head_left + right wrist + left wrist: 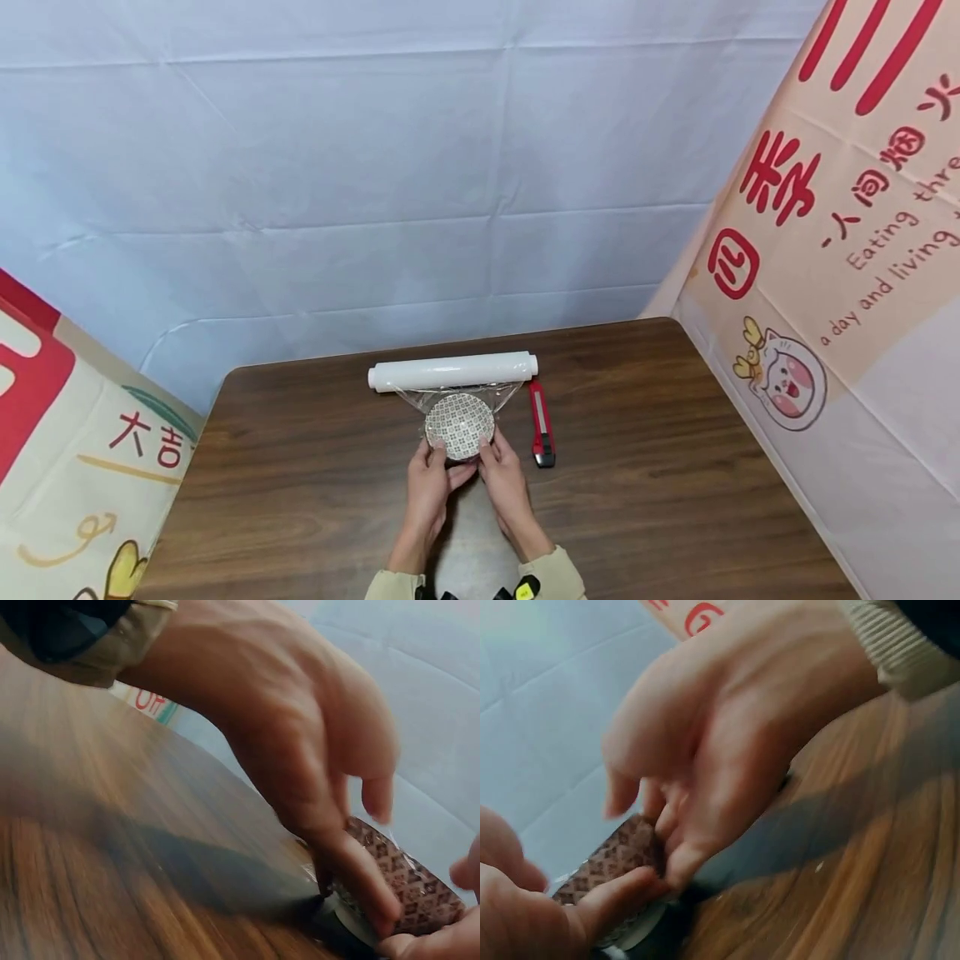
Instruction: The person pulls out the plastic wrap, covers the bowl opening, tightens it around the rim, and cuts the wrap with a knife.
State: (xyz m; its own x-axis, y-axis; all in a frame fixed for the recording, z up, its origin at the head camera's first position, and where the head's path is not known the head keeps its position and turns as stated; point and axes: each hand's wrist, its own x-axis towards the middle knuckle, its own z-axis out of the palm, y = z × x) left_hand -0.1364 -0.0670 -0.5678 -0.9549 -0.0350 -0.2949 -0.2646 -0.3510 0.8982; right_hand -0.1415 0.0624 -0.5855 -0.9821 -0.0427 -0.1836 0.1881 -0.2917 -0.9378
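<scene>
A small bowl (460, 421) with a patterned inside is between my two hands in the head view. Its brown patterned outer wall (615, 859) shows in the left wrist view. My left hand (429, 492) grips the bowl's near left side, thumb at the rim and fingers beneath. On the near right side my right hand (508, 490) holds it the same way. Clear plastic wrap (507, 395) runs from a white roll (453, 372) behind the bowl to its far side. Some wrap clings to the bowl wall (409, 877) in the right wrist view.
To the right of the bowl lies a red utility knife (542, 423), its black end towards me. Everything stands on a dark wooden table (660, 467). A pale cloth (360, 167) hangs behind it, and printed banners (832, 250) flank both sides.
</scene>
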